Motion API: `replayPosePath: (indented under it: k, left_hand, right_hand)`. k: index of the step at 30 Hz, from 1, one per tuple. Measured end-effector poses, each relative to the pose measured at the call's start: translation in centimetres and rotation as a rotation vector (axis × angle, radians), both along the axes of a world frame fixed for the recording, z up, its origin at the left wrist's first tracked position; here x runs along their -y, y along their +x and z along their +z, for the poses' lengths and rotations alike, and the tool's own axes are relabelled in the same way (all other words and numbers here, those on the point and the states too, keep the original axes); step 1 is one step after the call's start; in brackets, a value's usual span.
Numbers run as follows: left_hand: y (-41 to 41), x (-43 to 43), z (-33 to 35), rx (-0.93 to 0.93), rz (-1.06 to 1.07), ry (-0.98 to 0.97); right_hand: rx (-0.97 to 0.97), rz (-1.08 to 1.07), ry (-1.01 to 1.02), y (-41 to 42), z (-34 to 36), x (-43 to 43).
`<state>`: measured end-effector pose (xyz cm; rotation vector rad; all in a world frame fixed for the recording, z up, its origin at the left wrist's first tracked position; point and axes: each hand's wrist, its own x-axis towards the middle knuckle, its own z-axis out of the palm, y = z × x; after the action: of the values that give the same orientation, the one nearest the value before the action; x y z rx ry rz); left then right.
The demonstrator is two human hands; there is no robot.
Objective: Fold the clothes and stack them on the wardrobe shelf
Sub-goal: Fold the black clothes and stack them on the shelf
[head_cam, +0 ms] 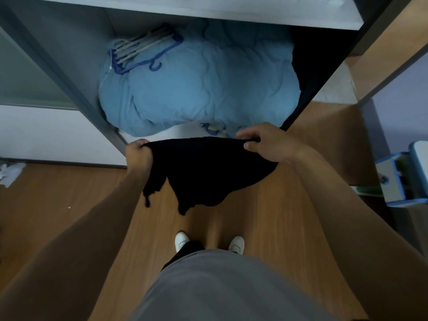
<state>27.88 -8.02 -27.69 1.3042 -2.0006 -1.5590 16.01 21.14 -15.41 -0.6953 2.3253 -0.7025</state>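
A black garment hangs in the air in front of the open wardrobe, stretched between both hands. My left hand is closed on its left top corner. My right hand pinches the right top edge with thumb and fingers. The cloth droops below in uneven folds over the wooden floor. The wardrobe's white upper shelf runs across the top of the view, with some pale cloth on it at the far right.
A bulky light-blue quilt fills the lower wardrobe compartment, with blue and white hangers lying on it. Dark clothing sits at the compartment's right. A small blue and white cabinet stands on the right. White cloth lies on the floor, left.
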Motion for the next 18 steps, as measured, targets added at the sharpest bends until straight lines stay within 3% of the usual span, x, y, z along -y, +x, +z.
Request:
replayPosePath:
  k: [3,6,13,16,18]
  left_hand:
    - [0.2,-0.8,0.9,-0.062,-0.041,-0.086]
    - [0.4,-0.6,1.5,-0.067,-0.100,-0.169]
    - [1.3,1.3,2.7,-0.013,-0.189,-0.336]
    - [1.1,1.0,3.5,-0.035,-0.199,-0.409]
    - [0.9,0.6,3.9,-0.073,-0.217,-0.424]
  right_hand:
    - [-0.010,0.115,0.171,-0.6,-0.3,0.5]
    - [-0.008,0.055,0.138,-0.5,-1.1,1.3]
    - [0.247,-0.496,-0.344,2.5,-1.6,5.1]
    - [0.297,-0.384,-0.377,3.4,-0.5,5.9]
    - [0.278,-0.207,-0.249,3.6,-0.1,6.1]
